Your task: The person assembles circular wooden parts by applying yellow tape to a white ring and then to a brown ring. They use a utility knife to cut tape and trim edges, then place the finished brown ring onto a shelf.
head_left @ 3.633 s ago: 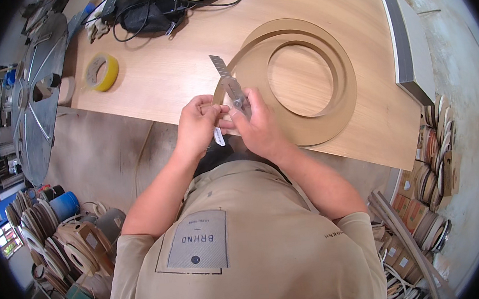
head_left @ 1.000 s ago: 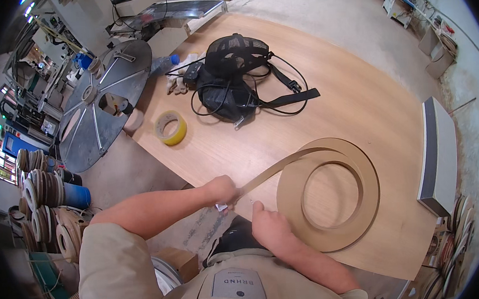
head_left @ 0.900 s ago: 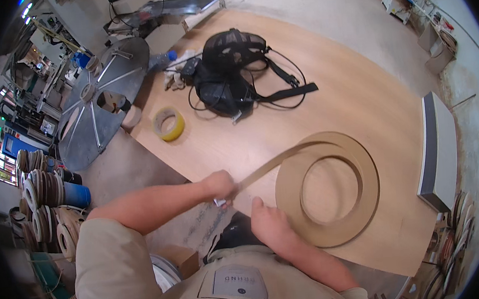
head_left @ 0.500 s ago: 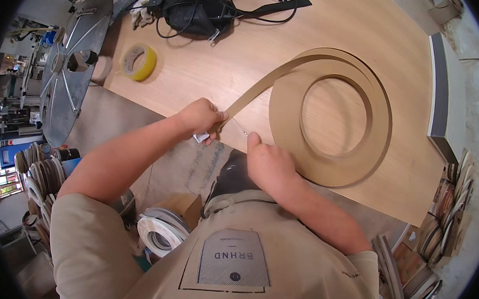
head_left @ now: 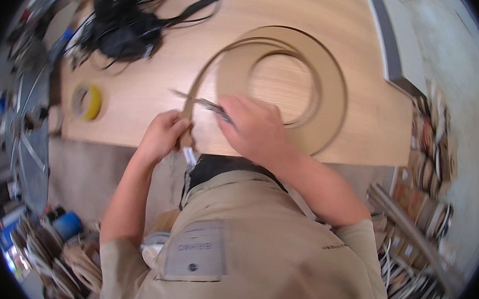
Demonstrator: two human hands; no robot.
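Observation:
A coil of flat tan edge banding (head_left: 333, 94) lies on the wooden table, its loose end curving toward me. My left hand (head_left: 164, 134) is closed round that loose end near the table's front edge, a small white tag (head_left: 189, 155) hanging below the fingers. My right hand (head_left: 254, 127) grips what looks like a pair of scissors (head_left: 212, 105), blurred by motion. Its thin metal blades cross the strip just beyond my left fingers; whether they bite into it I cannot tell.
A roll of yellow tape (head_left: 94, 102) sits at the table's left edge. Beyond it lies a black bag (head_left: 129, 37) with straps and cables. A grey-edged white panel (head_left: 397, 41) stands along the right side. Several coils (head_left: 51, 260) are stacked on the lower left.
My right hand has come up beside the strip, the scissors now across it. The strip's held end now points toward me, and the whole view has shifted.

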